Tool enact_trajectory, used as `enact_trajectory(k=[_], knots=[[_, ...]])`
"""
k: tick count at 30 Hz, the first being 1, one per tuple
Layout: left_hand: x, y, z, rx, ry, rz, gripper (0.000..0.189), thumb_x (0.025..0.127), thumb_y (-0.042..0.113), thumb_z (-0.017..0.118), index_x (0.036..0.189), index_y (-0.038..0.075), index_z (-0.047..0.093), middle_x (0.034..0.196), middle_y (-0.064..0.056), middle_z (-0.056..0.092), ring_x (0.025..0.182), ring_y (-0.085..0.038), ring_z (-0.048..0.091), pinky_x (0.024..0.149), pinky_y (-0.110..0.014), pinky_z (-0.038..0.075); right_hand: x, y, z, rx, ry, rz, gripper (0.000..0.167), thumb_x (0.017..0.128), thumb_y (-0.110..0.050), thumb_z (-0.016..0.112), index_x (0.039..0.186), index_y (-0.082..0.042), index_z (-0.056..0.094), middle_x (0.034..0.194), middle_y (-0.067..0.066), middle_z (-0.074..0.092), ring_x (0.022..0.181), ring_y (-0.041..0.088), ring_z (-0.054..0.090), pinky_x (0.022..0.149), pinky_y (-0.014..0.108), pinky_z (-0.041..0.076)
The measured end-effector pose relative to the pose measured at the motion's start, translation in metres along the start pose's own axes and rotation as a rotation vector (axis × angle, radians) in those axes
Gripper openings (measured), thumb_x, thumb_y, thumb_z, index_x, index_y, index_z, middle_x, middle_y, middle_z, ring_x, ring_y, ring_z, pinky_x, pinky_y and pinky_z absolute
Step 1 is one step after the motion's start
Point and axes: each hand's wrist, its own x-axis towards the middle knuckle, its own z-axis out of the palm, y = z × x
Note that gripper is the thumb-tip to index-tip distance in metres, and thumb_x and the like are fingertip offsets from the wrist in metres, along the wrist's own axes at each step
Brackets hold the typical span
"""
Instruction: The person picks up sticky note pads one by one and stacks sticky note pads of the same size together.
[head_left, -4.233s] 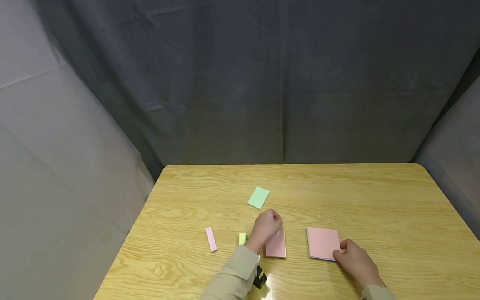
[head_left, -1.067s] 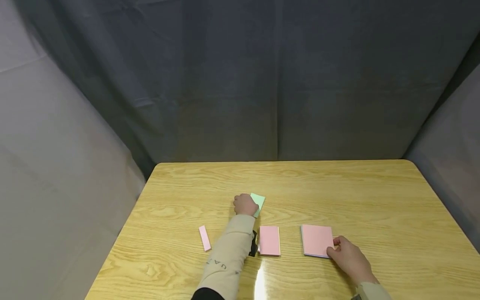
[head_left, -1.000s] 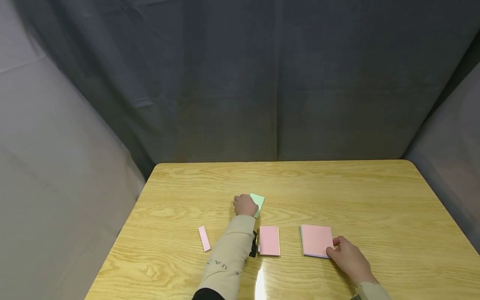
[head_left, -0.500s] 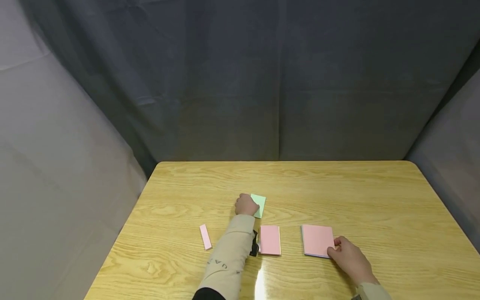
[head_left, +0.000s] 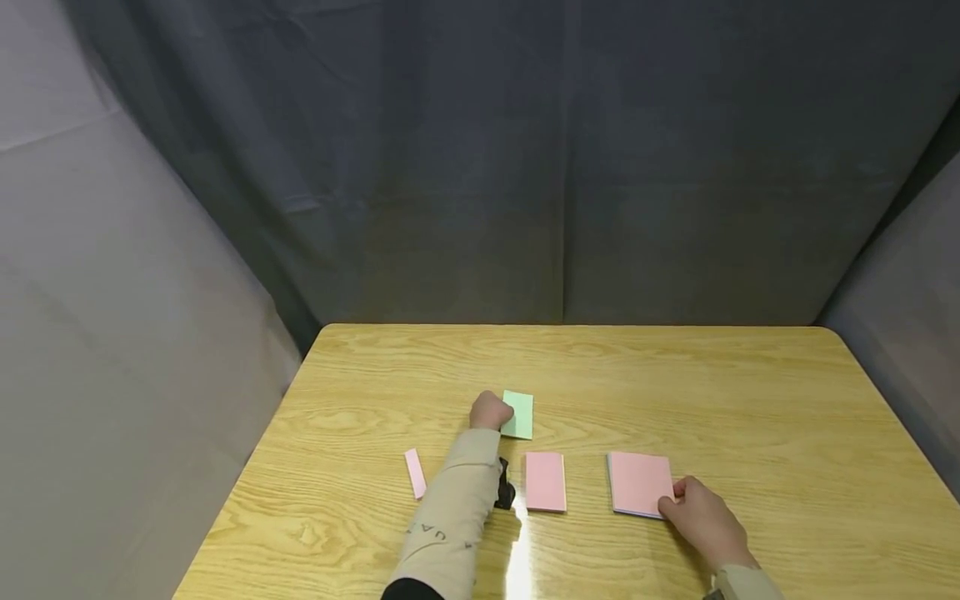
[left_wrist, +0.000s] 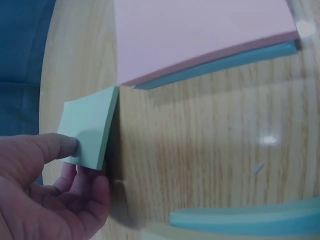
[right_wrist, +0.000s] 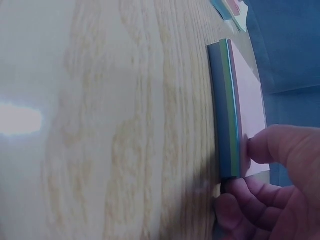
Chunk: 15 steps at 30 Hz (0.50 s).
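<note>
My left hand (head_left: 490, 411) pinches a small light-green sticky note pad (head_left: 522, 417) by its left side. In the left wrist view the thumb lies on top of the green pad (left_wrist: 90, 120), with the other fingers curled at its edge. My right hand (head_left: 705, 521) grips the lower right corner of a square stack of sticky note pads (head_left: 639, 482), pink on top. Blue and green layers show along the side of that stack (right_wrist: 232, 110) in the right wrist view. Between the hands lies a smaller rectangular pink-topped stack of sticky notes (head_left: 545, 482).
A narrow pink strip pad (head_left: 415, 474) lies left of my left sleeve (head_left: 450, 508). A black device (head_left: 504, 487) sits at that forearm. The wooden table (head_left: 675, 375) ends at a dark curtain (head_left: 450, 167); pale cloth (head_left: 150, 375) hangs at the left.
From over the middle stack, my left hand has moved forward and left to the green pad. That pad has turned from slanted to nearly straight. My right hand has stayed at the square stack.
</note>
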Motion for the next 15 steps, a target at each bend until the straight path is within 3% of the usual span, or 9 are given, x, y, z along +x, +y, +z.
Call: enact_trajectory(k=[1,3,8,10,13,15], knots=[[0.015,-0.013,0.013,-0.009,-0.001,0.011,0.025,0.070,0.004,0.054,0.055,0.014,0.037,0.050,-0.001,0.032,0.043,-0.018,0.029,0.038,-0.030,0.026,0.000,0.000,0.000,-0.002,0.001,0.001,0.038,0.076,-0.024,0.052,0.098,0.008,0.050,0.083,0.013,0.057,0.069,0.023,0.048,0.058,0.038,0.040],[0.011,-0.007,0.006,-0.048,-0.049,-0.010,0.019,0.073,0.005,0.053,0.057,0.009,0.045,0.050,-0.004,0.037,0.042,-0.019,0.032,0.038,-0.032,0.029,0.001,0.001,0.000,-0.005,0.001,0.003,0.039,0.076,-0.024,0.052,0.098,0.008,0.050,0.083,0.014,0.057,0.069,0.023,0.048,0.058,0.037,0.041],[-0.051,0.048,-0.057,-0.182,-0.157,-0.131,0.013,0.077,-0.002,0.049,0.065,-0.003,0.053,0.041,-0.004,0.038,0.033,-0.014,0.032,0.034,-0.027,0.030,0.002,0.001,-0.001,-0.002,0.000,-0.001,0.038,0.076,-0.024,0.052,0.098,0.008,0.050,0.084,0.014,0.057,0.069,0.023,0.048,0.057,0.037,0.041],[-0.069,0.061,-0.072,-0.253,-0.160,-0.147,0.015,0.077,-0.004,0.048,0.062,-0.002,0.051,0.036,0.002,0.031,0.031,-0.010,0.028,0.033,-0.022,0.026,0.002,0.001,-0.001,0.001,0.000,-0.004,0.038,0.076,-0.024,0.052,0.098,0.007,0.050,0.084,0.013,0.057,0.069,0.023,0.048,0.057,0.037,0.040],[-0.084,0.070,-0.087,-0.364,-0.174,-0.158,0.018,0.075,-0.006,0.047,0.059,0.001,0.048,0.037,0.008,0.025,0.033,-0.007,0.029,0.035,-0.019,0.028,0.003,0.002,-0.001,0.001,-0.001,-0.005,0.037,0.076,-0.024,0.051,0.097,0.007,0.050,0.082,0.011,0.057,0.069,0.022,0.048,0.056,0.036,0.039],[-0.086,0.068,-0.089,-0.413,-0.176,-0.160,0.017,0.075,-0.006,0.047,0.059,0.001,0.050,0.039,0.009,0.025,0.036,-0.007,0.031,0.037,-0.019,0.032,0.003,0.002,0.000,-0.001,-0.002,-0.005,0.037,0.077,-0.024,0.051,0.097,0.007,0.050,0.082,0.010,0.056,0.068,0.022,0.048,0.056,0.035,0.039]])
